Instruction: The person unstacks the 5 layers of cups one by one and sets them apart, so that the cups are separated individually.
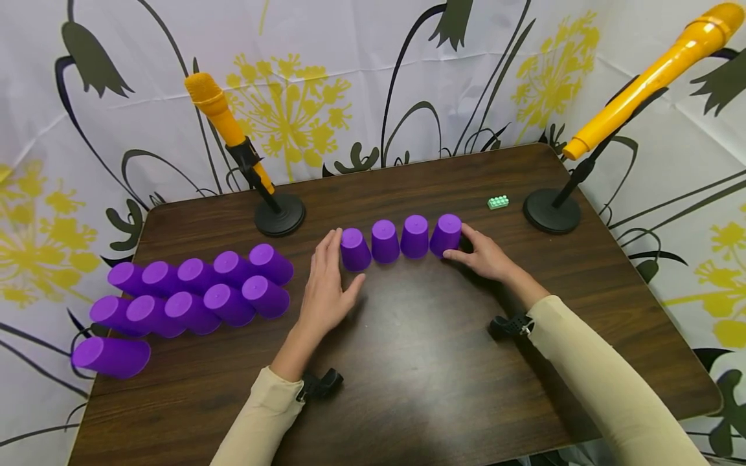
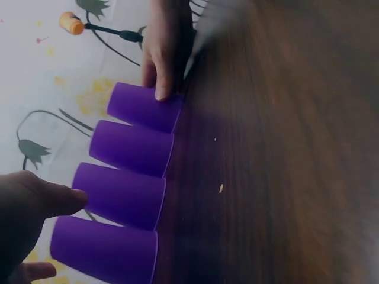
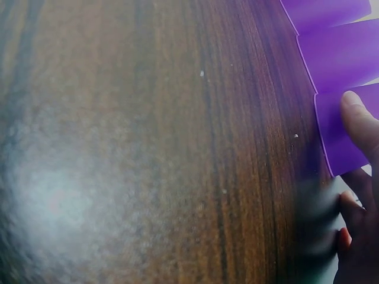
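Observation:
Several purple cups stand upside down in a row at the middle of the table, side by side. My right hand point(image 1: 488, 257) holds the rightmost cup point(image 1: 446, 234), thumb on its near side and fingers round its far side. At the other end, my left hand point(image 1: 327, 288) lies along the leftmost cup point(image 1: 355, 251), its fingers straight and its thumb spread out in front. In the left wrist view, the left thumb overlaps the second cup point(image 2: 121, 195). From the right wrist, the right thumb point(image 3: 358, 121) presses against the end cup's wall point(image 3: 337, 139).
More upside-down purple cups point(image 1: 189, 310) stand in two rows on the left, with a single cup point(image 1: 113, 356) nearer me. Two yellow microphones point(image 1: 224, 116) on black stands point(image 1: 552, 210) stand at the back. A small green toy brick point(image 1: 498, 202) lies near the right stand.

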Motion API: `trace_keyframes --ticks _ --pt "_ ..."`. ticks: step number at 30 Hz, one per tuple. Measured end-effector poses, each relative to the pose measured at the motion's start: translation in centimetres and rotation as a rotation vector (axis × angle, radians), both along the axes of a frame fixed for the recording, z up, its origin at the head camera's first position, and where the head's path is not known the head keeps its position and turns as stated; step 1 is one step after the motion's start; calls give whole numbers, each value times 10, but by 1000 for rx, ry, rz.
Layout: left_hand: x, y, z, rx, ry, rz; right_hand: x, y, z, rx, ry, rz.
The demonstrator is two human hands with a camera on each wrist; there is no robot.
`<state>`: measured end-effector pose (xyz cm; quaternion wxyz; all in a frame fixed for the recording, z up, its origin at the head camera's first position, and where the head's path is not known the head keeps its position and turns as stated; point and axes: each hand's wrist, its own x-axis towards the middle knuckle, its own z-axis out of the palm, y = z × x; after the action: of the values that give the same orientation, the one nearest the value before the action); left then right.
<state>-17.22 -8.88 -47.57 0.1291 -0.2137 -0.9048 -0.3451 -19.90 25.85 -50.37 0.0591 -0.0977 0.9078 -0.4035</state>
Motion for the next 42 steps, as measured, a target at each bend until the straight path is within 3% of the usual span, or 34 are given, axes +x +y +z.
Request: trace_keyframes --ticks 4,9,15,18,21,26,29,32,34,37,40,42 --pt "-11 9 -4 60 18 12 -1 0 -1 0 6 3" --pt "-21 14 -9 141 37 86 0 0 -1 -9 9 6" --pt "-19 12 -12 233 64 136 -1 0 -2 -4 13 6" --pt "-7 5 -9 256 70 137 -1 0 -1 -4 9 10" --pt "14 -6 4 308 93 129 0 -1 0 -12 9 11" --pt "62 -36 46 461 228 149 1 0 1 -15 10 7" --pt "88 -59 69 541 319 262 1 1 0 -12 16 9" --pt "104 -92 75 549 392 487 0 1 -2 -13 27 9" --pt "108 -122 69 498 411 650 0 1 -2 -17 32 9" --pt "109 -170 50 358 402 863 1 1 -2 -19 28 5" --pt "109 -207 29 219 352 1007 1 1 -1 -16 22 6" --pt "108 -219 21 169 300 1086 1 0 0 -17 22 6"
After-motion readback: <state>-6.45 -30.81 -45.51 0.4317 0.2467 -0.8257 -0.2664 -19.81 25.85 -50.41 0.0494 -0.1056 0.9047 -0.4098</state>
